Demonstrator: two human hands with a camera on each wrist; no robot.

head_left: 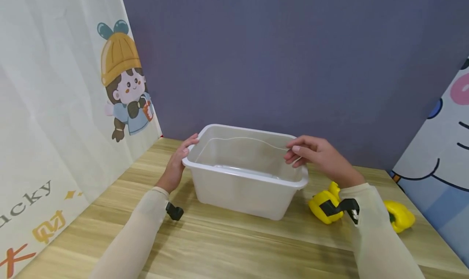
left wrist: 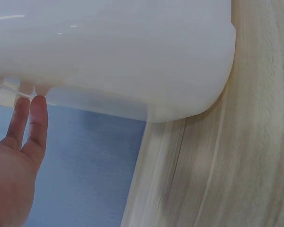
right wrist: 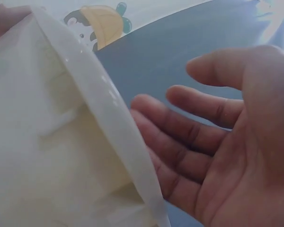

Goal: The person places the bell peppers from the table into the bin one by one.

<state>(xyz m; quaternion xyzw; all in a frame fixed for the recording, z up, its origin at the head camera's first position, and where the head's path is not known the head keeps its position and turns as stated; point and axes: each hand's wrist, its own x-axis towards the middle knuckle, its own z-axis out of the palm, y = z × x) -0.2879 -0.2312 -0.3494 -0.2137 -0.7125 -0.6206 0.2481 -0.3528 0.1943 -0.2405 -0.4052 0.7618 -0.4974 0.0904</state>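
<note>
A white plastic bin [head_left: 238, 193] stands on the wooden table, its inside visible from above. At its left end, my left hand [head_left: 177, 165] touches the rim with the fingertips; in the left wrist view the extended fingers [left wrist: 38, 123] meet the bin wall [left wrist: 132, 56]. My right hand [head_left: 316, 155] is at the right end of the bin, overlapping the rim in the head view. Its fingers are loosely bent with nothing between them, and in the right wrist view the fingertips come right up to the rim [right wrist: 109, 97]. A thin pale line curves along the bin's inner wall.
Yellow bell peppers lie right of the bin: one pepper [head_left: 322, 205] beside my right wrist, another pepper [head_left: 402, 217] beyond the forearm, which partly covers it. A dark partition [head_left: 275, 59] rises behind the table [head_left: 220, 250], with printed white sheets [head_left: 55, 88] at both sides.
</note>
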